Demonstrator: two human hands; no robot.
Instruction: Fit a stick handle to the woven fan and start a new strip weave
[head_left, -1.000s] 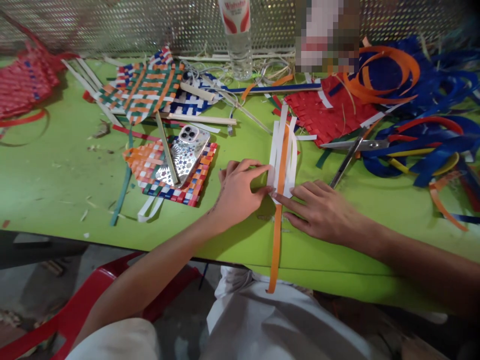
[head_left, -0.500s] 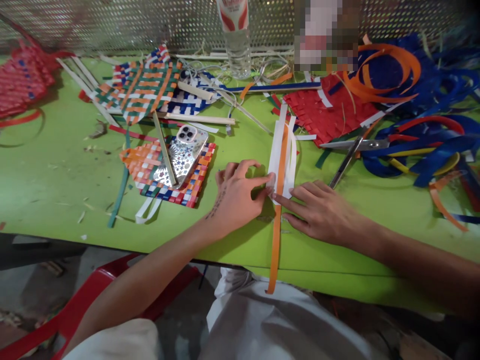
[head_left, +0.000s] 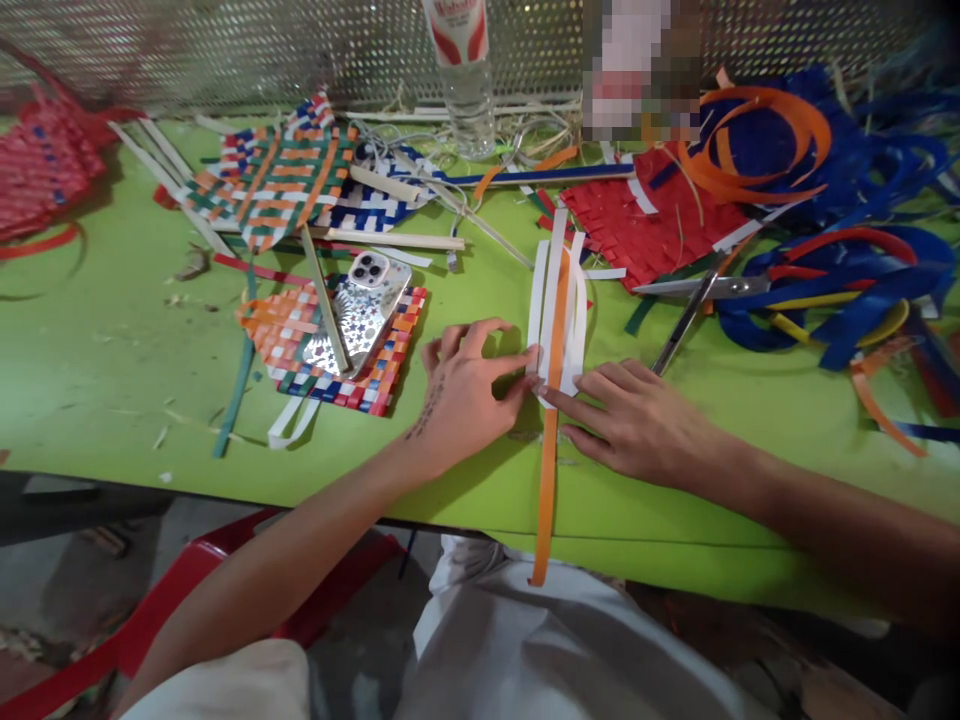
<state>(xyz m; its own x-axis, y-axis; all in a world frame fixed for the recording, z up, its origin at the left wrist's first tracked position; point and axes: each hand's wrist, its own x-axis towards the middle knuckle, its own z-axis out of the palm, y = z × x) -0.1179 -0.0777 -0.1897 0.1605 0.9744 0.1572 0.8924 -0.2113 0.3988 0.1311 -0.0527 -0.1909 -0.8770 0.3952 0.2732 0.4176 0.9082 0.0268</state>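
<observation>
Several white plastic strips (head_left: 535, 300) lie side by side on the green table, with a long orange strip (head_left: 548, 470) running along them and hanging past the table's front edge. At their lower left edge, the thumb and index finger of my left hand (head_left: 472, 385) pinch a white strip; its other fingers are curled. My right hand (head_left: 637, 425) lies on the right side with fingers stretched out. Its index fingertip presses the lower ends of the strips where the orange one crosses out.
Scissors (head_left: 739, 287) lie right of my hands, beside tangled blue strips (head_left: 847, 300) and a red woven piece (head_left: 637, 220). On the left, a phone (head_left: 367, 310) rests on a checkered woven piece (head_left: 382, 385). A water bottle (head_left: 469, 100) stands behind.
The leftmost white strip now stands apart from its neighbour, with a green gap between their upper parts. Both hands keep nearly the same position; the view has shifted slightly.
</observation>
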